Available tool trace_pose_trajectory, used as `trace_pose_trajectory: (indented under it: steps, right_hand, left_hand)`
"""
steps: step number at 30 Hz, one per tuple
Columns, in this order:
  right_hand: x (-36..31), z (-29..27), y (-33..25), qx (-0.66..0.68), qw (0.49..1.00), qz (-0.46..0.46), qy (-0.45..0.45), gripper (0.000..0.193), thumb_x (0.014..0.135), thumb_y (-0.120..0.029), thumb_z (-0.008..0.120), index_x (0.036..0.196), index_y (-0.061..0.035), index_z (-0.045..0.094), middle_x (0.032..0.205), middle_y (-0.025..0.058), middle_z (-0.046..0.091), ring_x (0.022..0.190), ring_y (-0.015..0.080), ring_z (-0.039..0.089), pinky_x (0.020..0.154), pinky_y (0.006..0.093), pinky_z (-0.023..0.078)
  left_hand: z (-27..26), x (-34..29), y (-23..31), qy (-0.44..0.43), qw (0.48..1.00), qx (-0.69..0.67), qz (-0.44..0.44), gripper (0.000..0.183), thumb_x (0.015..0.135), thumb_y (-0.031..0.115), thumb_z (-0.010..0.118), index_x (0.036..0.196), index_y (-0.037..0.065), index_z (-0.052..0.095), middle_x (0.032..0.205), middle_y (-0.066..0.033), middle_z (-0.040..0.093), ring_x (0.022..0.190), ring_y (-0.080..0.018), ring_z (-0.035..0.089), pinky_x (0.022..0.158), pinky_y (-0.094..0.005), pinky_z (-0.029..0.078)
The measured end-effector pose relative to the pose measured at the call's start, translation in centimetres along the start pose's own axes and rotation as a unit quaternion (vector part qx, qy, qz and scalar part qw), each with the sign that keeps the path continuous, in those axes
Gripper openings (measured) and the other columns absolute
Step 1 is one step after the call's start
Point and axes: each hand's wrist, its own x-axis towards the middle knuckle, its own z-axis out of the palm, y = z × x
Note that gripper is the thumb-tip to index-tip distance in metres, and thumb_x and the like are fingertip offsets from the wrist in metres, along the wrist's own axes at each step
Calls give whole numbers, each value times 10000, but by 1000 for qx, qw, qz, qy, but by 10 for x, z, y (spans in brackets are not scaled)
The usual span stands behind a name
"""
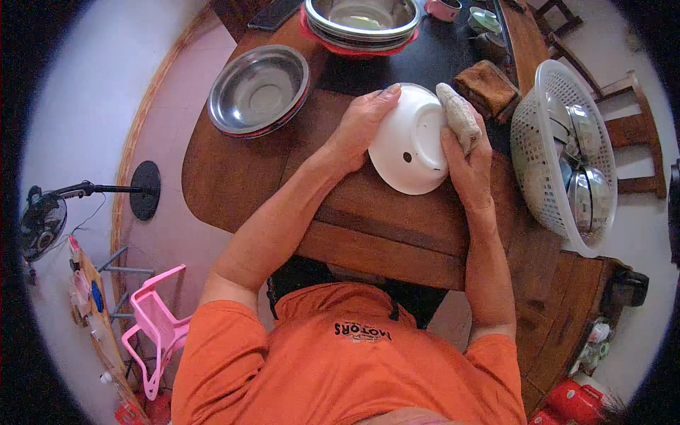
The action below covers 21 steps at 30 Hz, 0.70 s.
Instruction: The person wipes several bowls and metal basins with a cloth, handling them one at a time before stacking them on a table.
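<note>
A white bowl (pixel 401 152) with a dark spot on its side is tilted over above the wooden table, its underside and foot ring facing me. My left hand (pixel 363 127) grips it at the left rim, thumb along the outside. At the other side my right hand (pixel 470 161) steadies the bowl with its thumb near the base. The same hand keeps a pale grey cloth (pixel 459 117) bunched against the bowl's outer wall. Some fingers of both hands are hidden behind the bowl.
Stacked metal basins (pixel 259 91) stand at the table's left, and more basins (pixel 365 15) at the far side. A white plastic basket (pixel 561 159) of shiny metal bowls sits at the right. Beyond my right hand lies a brown block-shaped thing (pixel 486 88). A pink chair (pixel 157 319) stands lower left.
</note>
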Motion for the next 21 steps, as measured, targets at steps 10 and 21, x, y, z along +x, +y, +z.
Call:
trace_pose_trajectory:
  steps: [10, 21]
  right_hand:
    - [-1, -2, 0, 15, 1000, 12, 1, 491, 844, -81, 636, 1297, 3, 468, 1230, 170, 556, 1150, 263, 543, 988, 368, 419]
    - [0, -3, -3, 12, 1000, 6, -7, 490, 833, -73, 638, 1289, 0, 476, 1220, 163, 562, 1135, 260, 551, 980, 360, 423]
  left_hand:
    - [3, 0, 1, -7, 1000, -15, 1, 383, 974, 360, 475, 1125, 27, 589, 964, -92, 658, 796, -161, 647, 716, -305, 538]
    - [2, 0, 1, -10, 1000, -3, -3, 394, 975, 364, 472, 1141, 24, 580, 981, -100, 660, 802, -171, 653, 721, -315, 544]
